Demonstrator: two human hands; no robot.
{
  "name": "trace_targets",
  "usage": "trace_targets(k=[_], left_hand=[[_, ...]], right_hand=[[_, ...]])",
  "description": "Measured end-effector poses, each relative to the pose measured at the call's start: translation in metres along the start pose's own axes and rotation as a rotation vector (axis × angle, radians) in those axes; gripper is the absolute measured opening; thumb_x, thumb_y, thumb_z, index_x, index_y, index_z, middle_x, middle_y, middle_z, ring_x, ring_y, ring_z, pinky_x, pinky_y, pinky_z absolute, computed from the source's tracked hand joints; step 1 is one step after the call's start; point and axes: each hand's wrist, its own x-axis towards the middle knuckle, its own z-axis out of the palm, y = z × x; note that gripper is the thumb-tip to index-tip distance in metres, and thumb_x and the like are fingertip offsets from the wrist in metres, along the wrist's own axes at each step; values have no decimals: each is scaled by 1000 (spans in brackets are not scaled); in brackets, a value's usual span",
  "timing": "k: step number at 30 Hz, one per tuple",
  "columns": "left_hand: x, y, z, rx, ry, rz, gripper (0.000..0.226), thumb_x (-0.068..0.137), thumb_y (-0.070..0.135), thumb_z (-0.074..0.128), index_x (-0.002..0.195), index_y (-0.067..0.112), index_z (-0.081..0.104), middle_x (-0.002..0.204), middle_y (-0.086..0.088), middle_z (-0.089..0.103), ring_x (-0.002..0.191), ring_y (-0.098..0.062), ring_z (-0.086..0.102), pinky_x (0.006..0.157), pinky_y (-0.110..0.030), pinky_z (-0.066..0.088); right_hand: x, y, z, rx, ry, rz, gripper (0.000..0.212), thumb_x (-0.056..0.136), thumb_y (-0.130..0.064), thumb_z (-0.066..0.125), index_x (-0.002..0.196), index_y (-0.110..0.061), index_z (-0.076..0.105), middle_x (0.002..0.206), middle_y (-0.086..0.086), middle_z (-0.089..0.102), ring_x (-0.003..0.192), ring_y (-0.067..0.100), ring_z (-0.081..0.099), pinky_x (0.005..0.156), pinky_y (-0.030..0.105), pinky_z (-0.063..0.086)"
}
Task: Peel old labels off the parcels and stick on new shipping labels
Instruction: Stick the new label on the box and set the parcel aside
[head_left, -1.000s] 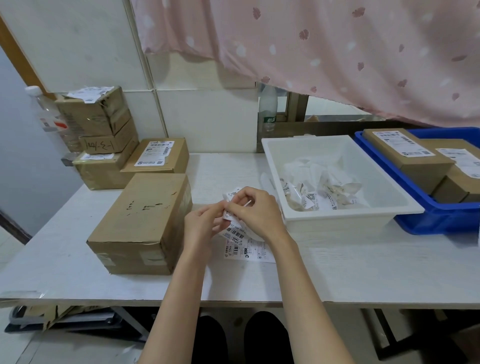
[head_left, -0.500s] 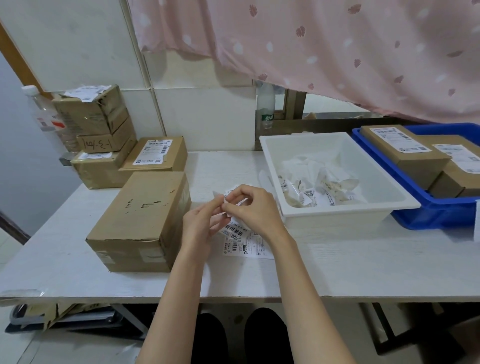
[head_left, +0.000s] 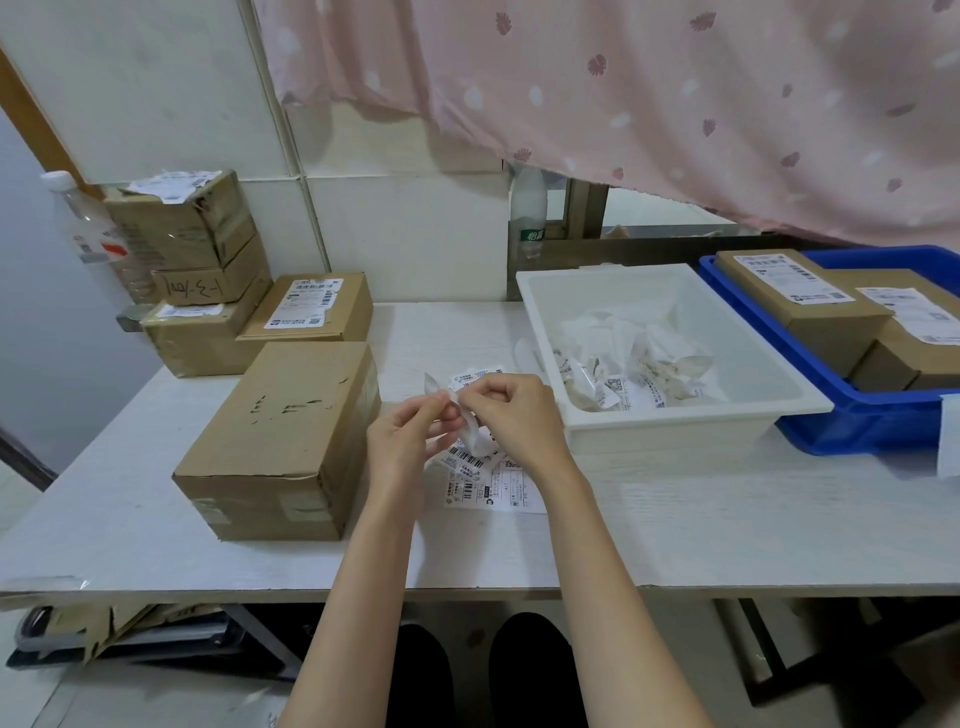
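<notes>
While a stack of cartons (head_left: 192, 270) sits at ten o'clock against the tiled wall, a flat labelled parcel (head_left: 311, 306) lies just beside it, and a large bare carton (head_left: 283, 441) stands at nine o'clock from the hands on the white table (head_left: 727, 519). At the centre, the left hand (head_left: 402, 441) and the right hand (head_left: 511, 421) meet over the table, each with fingertips pinched together on a shipping label (head_left: 470, 382) whose curling backing hangs between them. More printed labels (head_left: 493, 483) lie flat on the table at six o'clock from the hands. At two o'clock a white bin (head_left: 675, 431) holds crumpled backing scraps (head_left: 639, 374). Touching it at three o'clock, a blue crate (head_left: 857, 426) holds labelled parcels (head_left: 800, 306).
</notes>
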Motion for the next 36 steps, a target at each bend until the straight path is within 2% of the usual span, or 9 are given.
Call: trace_targets(k=[7, 12, 16, 21, 24, 27, 30, 33, 36], left_hand=[[-4, -1, 5, 24, -16, 18, 21, 98, 9, 55, 78, 2, 59, 69, -6, 64, 63, -9, 69, 62, -19, 57], [3, 2, 1, -38, 149, -36, 17, 95, 3, 48, 81, 4, 57, 81, -14, 64, 64, -16, 65, 53, -18, 55], [9, -6, -1, 71, 199, -106, 22, 96, 4, 42, 76, 11, 47, 79, -13, 56, 71, -28, 61, 42, -19, 48], [5, -17, -6, 240, 231, -28, 22, 87, -3, 44, 71, 12, 42, 63, -5, 46, 58, -22, 54, 40, -19, 42], [4, -19, -5, 242, 242, -8, 19, 85, -4, 46, 76, 13, 41, 69, -4, 47, 57, -19, 58, 45, -21, 43], [5, -21, -3, 236, 248, 30, 24, 83, -11, 42, 94, 11, 42, 74, -7, 48, 52, -17, 59, 41, -18, 44], [6, -23, -2, 332, 239, 84, 27, 87, -10, 36, 89, 12, 51, 75, -7, 51, 62, -26, 63, 40, -16, 42], [7, -24, 1, 383, 247, 106, 33, 91, -9, 33, 86, 12, 58, 79, -8, 54, 62, -22, 65, 40, -15, 41], [8, -25, 1, 425, 263, 111, 33, 92, -7, 32, 92, 10, 60, 79, -7, 57, 57, -16, 65, 49, -23, 46]], right_hand=[[3, -2, 3, -78, 137, 32, 15, 83, -18, 62, 72, -17, 73, 44, -15, 53, 53, 2, 52, 55, 16, 43], [9, -3, 3, -123, 257, -1, 22, 92, -18, 52, 79, -10, 67, 70, 6, 69, 73, 29, 67, 65, 37, 52], [15, -13, 0, -80, 360, -87, 20, 99, -17, 49, 86, -13, 64, 72, 7, 68, 69, 28, 64, 67, 42, 53], [15, -21, -13, 128, 494, -115, 21, 96, -6, 48, 111, -21, 50, 63, 13, 59, 58, 33, 57, 54, 33, 43], [16, -18, -24, 175, 569, -69, 25, 95, -3, 42, 98, -24, 54, 66, 5, 59, 70, 33, 64, 57, 32, 41], [19, -15, -32, 280, 601, -8, 36, 95, 0, 40, 83, -24, 64, 89, -12, 64, 75, 20, 67, 65, 27, 51], [19, -12, -37, 423, 640, 17, 37, 98, -3, 40, 87, -23, 69, 114, -4, 63, 90, 14, 66, 63, 13, 51], [17, -12, -41, 480, 708, 8, 35, 101, -8, 39, 97, -23, 70, 119, -7, 61, 86, 2, 65, 73, 16, 52], [15, -15, -40, 526, 789, -56, 34, 101, -12, 40, 93, -31, 67, 111, -18, 57, 101, 14, 65, 82, 24, 55]])
